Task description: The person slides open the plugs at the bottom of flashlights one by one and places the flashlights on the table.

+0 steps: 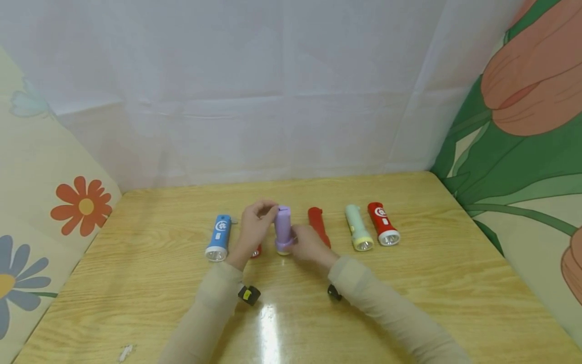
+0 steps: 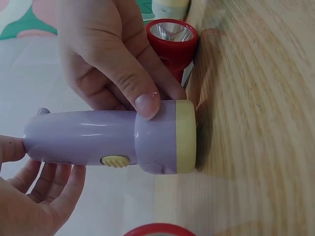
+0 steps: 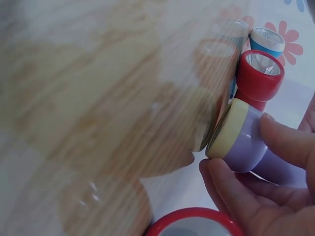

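A purple flashlight [image 1: 284,227] with a pale yellow rim stands upright, lens down, at the table's middle; its slide switch shows in the left wrist view. At its upper, tail end, my left hand [image 1: 252,230] pinches it, thumb on the end and fingers along the side [image 2: 37,196]. My right hand [image 1: 312,246] grips the wide head low down, thumb on one side and fingers on the other [image 3: 246,196]. The rim touches or nearly touches the wood. A red flashlight [image 1: 256,251] is mostly hidden behind my left hand, and another red one [image 1: 318,225] lies just right of the purple one.
A blue flashlight [image 1: 219,236] lies at the left of the row. To the right lie a mint green flashlight [image 1: 356,225] with a yellow rim and a red one [image 1: 381,220] with a white rim. A white cloth [image 1: 273,126] hangs behind the wooden table [image 1: 432,293].
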Demonstrator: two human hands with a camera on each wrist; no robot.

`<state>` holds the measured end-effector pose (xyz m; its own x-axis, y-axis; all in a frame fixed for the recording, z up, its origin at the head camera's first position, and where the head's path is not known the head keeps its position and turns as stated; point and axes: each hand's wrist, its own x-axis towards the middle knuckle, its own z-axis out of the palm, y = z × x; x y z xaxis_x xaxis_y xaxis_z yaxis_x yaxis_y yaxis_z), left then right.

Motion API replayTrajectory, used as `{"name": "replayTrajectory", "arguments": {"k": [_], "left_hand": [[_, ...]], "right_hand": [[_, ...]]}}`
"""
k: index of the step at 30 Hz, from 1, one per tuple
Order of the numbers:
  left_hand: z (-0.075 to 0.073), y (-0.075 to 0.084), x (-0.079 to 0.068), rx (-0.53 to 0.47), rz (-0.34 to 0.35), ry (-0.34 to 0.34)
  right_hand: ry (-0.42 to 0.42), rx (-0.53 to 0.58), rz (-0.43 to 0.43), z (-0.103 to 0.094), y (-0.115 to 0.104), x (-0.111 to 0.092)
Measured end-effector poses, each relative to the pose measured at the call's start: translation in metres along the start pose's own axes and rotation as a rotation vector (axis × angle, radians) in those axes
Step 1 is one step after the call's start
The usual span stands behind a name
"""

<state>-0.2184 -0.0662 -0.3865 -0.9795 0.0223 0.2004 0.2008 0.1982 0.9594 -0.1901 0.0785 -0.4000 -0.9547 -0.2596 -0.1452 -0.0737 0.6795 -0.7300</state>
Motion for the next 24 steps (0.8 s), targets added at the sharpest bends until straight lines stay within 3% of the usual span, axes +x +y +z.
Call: {"name": "replayTrajectory", "arguments": {"k": [9,24], "left_hand": [[-0.003,0.001,-0.005,0.027,0.036,-0.006],[-0.009,0.001,-0.011,0.057,0.032,-0.034]], "right_hand": [[-0.021,-0.027,-0.023,-0.003,0.0,0.002],[-0.013,-0.084,-0.114,-0.003,0.004,0.006]]}}
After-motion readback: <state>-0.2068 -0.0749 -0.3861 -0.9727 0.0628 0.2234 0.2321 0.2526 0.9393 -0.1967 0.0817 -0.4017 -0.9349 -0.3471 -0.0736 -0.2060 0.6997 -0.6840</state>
